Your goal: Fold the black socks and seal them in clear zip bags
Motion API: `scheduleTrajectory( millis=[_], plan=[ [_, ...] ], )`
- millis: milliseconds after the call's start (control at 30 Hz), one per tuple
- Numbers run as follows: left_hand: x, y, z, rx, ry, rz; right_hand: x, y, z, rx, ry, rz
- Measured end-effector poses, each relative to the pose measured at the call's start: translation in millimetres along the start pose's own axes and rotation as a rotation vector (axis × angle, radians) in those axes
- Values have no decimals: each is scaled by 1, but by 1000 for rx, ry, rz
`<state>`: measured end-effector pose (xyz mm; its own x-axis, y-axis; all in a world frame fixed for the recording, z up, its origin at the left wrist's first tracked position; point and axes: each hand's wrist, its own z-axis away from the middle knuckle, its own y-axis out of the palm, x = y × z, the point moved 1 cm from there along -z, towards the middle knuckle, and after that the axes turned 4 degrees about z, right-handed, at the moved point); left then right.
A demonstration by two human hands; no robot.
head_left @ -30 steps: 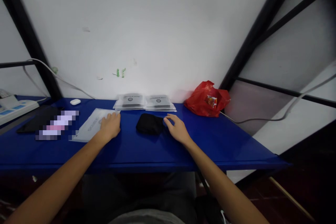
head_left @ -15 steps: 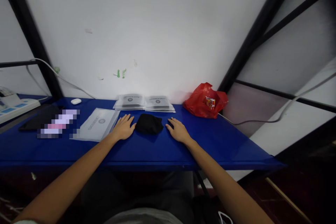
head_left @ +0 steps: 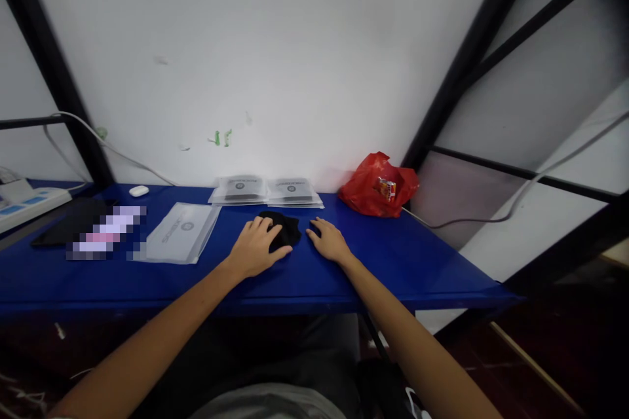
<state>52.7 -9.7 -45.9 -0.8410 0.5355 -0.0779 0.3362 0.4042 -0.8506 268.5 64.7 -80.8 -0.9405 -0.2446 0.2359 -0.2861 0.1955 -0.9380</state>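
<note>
A black bundle of folded cloth point(head_left: 291, 230) lies on the blue table point(head_left: 403, 262) in front of me. My left hand point(head_left: 255, 245) is over its left side, fingers resting on the fabric and thumb stretched out along the near edge. That hand is open and covers part of the cloth. To the right of the bundle, my right hand point(head_left: 330, 241) lies flat on the tabletop, open, with nothing in it and a small gap from the cloth.
Two stacks of clear printed bags, the left stack point(head_left: 238, 191) and the right stack point(head_left: 293, 193), stand against the wall. Another flat bag point(head_left: 179, 236) lies left of my left hand. Also there are a red plastic bag point(head_left: 368, 186), a white case point(head_left: 139, 191) and a power strip point(head_left: 37, 203).
My left hand has moved right from the table beside the black cloth onto its left part. My right hand stays flat on the table. The view has shifted slightly.
</note>
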Motion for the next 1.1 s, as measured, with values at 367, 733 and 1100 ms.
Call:
scheduleTrajectory(
  millis=[367,733,1100],
  plan=[
    [-21,-4,-25,135,-242,31,0,-2,1,-1,12,-21],
    [31,-51,9,-124,-616,-91,-1,-1,0,-6,7,-32],
    [25,-23,21,300,-521,31,56,-24,34,-252,-363,-239]
  ],
)
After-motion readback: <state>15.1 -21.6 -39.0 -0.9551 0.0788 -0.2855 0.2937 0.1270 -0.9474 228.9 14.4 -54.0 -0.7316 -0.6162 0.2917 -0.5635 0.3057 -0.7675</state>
